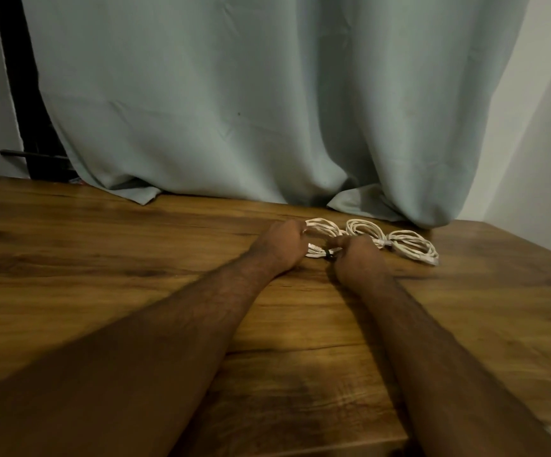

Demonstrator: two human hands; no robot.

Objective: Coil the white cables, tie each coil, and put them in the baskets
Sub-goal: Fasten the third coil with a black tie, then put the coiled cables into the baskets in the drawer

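Observation:
A coiled white cable (323,228) lies on the wooden table (102,258) near its far edge. My left hand (280,247) grips the left end of this coil. My right hand (356,260) pinches the coil's near side, where a small dark tie (328,256) sits around the strands. A second white cable (399,244), coiled in a figure-eight with a band at its waist, rests just right of my right hand. No basket is in view.
A pale green curtain (251,110) hangs behind the table and drapes onto its far edge. A dark frame (30,127) stands at the back left. A white wall (538,143) is at the right.

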